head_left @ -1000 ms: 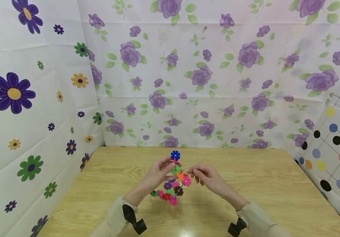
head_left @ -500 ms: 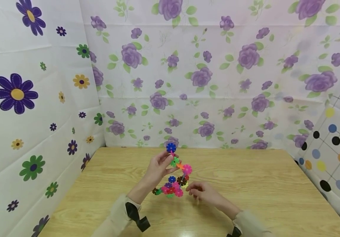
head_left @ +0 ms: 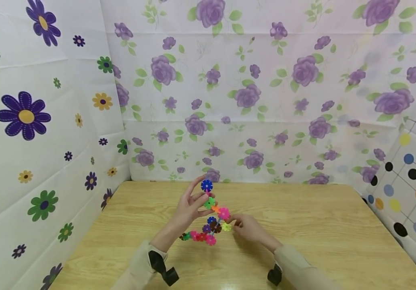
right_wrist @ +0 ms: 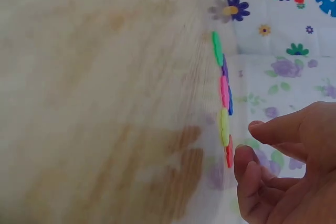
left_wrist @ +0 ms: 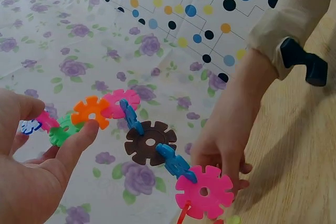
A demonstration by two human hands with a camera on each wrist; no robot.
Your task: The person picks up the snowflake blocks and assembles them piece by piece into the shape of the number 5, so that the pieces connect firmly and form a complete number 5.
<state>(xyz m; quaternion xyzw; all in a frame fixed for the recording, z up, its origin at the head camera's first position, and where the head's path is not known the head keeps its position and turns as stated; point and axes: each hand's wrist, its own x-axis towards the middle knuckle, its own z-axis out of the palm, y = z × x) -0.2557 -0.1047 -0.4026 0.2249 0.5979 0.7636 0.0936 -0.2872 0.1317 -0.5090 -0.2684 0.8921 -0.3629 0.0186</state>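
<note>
Left hand [head_left: 189,206] pinches bent chain of multicoloured notched plastic discs [head_left: 224,213] near its top, yellow notched plastic disc [head_left: 226,227] just left of nearer right hand [head_left: 248,228], thumb and fingers apart, empty.

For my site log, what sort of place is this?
Probably a curtained-off tabletop work area: a wooden table, a rose-patterned sheet hanging behind it, and a dotted sheet down the right side.

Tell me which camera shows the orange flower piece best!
The left wrist view: the orange flower piece looks biggest there, with its notches and middle hole showing. The head view shows it only tiny, and the right wrist view doesn't show it.
</note>
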